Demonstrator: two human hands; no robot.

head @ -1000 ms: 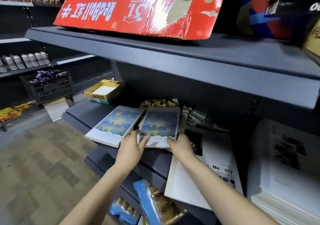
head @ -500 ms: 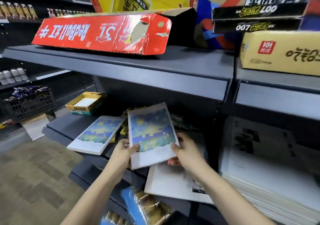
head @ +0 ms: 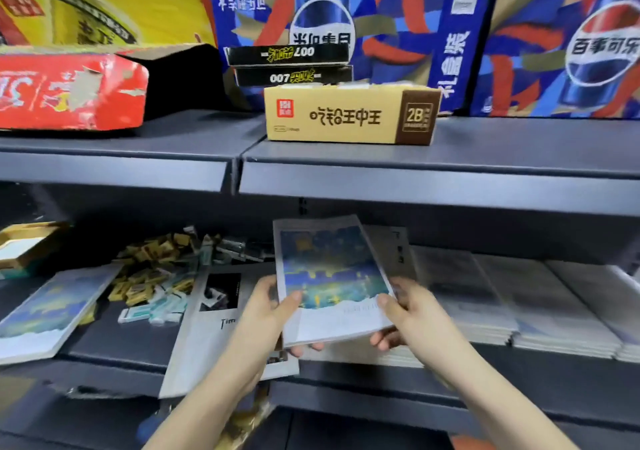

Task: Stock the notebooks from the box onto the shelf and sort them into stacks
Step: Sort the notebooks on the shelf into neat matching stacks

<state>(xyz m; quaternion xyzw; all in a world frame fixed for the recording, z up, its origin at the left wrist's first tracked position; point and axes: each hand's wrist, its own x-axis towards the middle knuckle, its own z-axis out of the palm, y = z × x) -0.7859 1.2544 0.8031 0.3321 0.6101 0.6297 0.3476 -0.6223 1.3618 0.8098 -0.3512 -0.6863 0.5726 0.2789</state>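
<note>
Blue notebook (head: 329, 276) held tilted above the shelf (head: 485, 377), left hand (head: 266, 314) and right hand (head: 412, 314) pinching its lower corners, thumbs on the cover, fingers (head: 382, 340) curled beneath, pale stacks (head: 485, 297) just right, second notebook (head: 52, 307) lying far left

The blue-printed notebook (head: 332, 276) has a smooth paper cover with a faint sheen. The notebook stacks (head: 519, 304) show pale, matt paper edges. The shelf (head: 415, 186) looks like painted metal, dark grey and matt. The red carton (head: 69, 92) is glossy card, its print torn to bare rough board. The tan box (head: 332, 117) is plain matt cardboard.
</note>
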